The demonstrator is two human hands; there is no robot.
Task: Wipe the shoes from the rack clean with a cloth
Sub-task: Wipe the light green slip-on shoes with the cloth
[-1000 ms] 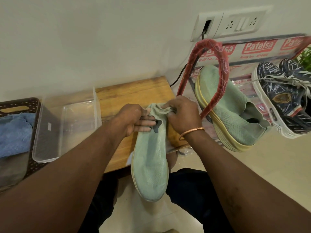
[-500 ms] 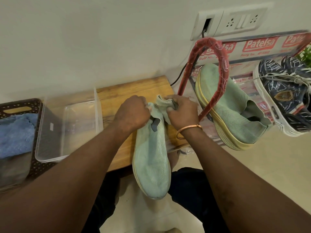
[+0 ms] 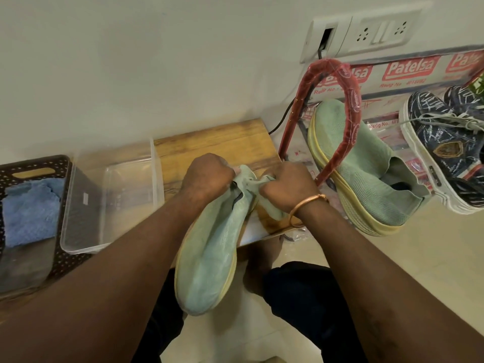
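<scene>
Left grip and right grip: both fisted, fingers curled round the heel-end collar of the green knit shoe, one each side of the opening. Fingertips are buried in the fabric, so exact finger placement is unreadable. Copper bangle on the right wrist.

The shoe hangs from the grips, toe toward 6 o'clock, over the person's lap and the front edge of the wooden worktop. It is a bit blurred. The green flap under the right grip could be stretched collar or a separate rag; I can't tell.

3 o'clock: matching green shoe on the rack, tilted, with the red rack hoop crossing in front of it. Further out at 3, dark patterned sneakers, cut by the frame edge.

9 o'clock: clear plastic box on the worktop, just beside a dark perforated basket holding a blue cloth. The basket's left side is cropped.

1 o'clock: wall socket panel. A black cable drops from it and disappears behind the rack.
</scene>
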